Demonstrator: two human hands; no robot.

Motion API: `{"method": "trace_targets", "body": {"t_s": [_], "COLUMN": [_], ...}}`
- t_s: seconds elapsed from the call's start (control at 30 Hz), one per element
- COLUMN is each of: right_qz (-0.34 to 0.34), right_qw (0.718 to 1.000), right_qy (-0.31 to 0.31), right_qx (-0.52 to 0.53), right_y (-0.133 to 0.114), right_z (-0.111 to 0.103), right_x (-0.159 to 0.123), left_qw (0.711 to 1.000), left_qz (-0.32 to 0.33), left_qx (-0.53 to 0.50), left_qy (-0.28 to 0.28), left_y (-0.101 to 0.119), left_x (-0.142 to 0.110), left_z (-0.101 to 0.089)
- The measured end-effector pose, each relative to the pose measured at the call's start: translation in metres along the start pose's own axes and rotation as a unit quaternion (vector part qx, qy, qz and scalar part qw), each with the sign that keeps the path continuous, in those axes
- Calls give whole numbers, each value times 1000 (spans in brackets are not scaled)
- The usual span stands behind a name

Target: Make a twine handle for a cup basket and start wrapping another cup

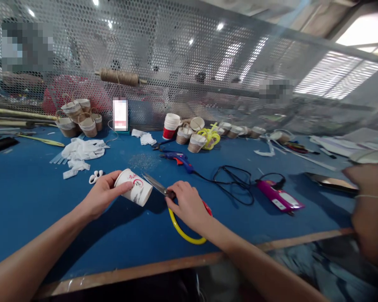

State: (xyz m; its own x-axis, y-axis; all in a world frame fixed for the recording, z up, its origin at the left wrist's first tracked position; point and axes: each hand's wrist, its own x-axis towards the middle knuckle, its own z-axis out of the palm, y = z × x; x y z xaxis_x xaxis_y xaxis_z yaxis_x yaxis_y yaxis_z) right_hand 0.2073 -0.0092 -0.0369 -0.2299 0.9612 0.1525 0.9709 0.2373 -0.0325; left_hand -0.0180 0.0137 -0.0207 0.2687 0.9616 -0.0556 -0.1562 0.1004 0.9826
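My left hand (105, 191) is closed around a white paper cup (137, 192) with a printed red and grey pattern, tilted on its side above the table. My right hand (189, 205) is wrapped over the middle of a pair of scissors (185, 235) with large yellow and red handles. The scissor blades point up and left, close to the cup but apart from it as far as I can see. Part of the handles is hidden under my right hand. A blue glue gun (181, 160) lies beyond my hands.
Several twine-wrapped cups (88, 126) stand at the back left, and more (197, 142) at the back middle beside stacked paper cups (171, 126). White gloves (83, 149) lie left. A black cable runs to a purple power strip (280, 196). A person's arm (373, 209) is at right.
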Motion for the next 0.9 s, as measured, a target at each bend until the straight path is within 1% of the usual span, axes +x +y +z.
{"method": "trace_targets", "body": {"t_s": [0.1, 0.2, 0.33, 0.43, 0.53, 0.63, 0.7, 0.77, 0.83, 0.9], "right_qz": [-1, 12, 35, -1, -88, -174, -209, -228, -239, -245], "right_qw": [1000, 999, 999, 999, 995, 982, 975, 970, 968, 967], "right_qy": [-23, -30, -32, -32, -33, -38, -40, -36, -39, -46], "right_qx": [9, 0, -10, 3, 40, 66, 70, 68, 64, 60], "right_y": [9, 28, 52, 51, 29, -11, -39, -63, -81, -92], "right_z": [-2, -7, -14, -24, -35, -35, -24, -9, 7, 18], "right_x": [8, 17, 23, 38, 74, 128, 165, 197, 222, 240], "left_qw": [1000, 1000, 1000, 998, 999, 1000, 999, 999, 998, 999], "left_qz": [9, 10, 5, 13, 18, 26, 35, 40, 36, 28], "left_qx": [9, 9, 26, 50, 40, 5, -18, -34, -41, -41], "left_qy": [-1, 5, -14, -25, -19, -3, 7, 13, 16, 17], "left_y": [-1, -2, -5, -5, -3, 0, 1, 2, 3, 4], "left_x": [0, 1, 2, 4, 3, 3, 3, 4, 6, 6], "left_z": [-1, 0, 2, 6, 10, 10, 8, 7, 6, 6]}}
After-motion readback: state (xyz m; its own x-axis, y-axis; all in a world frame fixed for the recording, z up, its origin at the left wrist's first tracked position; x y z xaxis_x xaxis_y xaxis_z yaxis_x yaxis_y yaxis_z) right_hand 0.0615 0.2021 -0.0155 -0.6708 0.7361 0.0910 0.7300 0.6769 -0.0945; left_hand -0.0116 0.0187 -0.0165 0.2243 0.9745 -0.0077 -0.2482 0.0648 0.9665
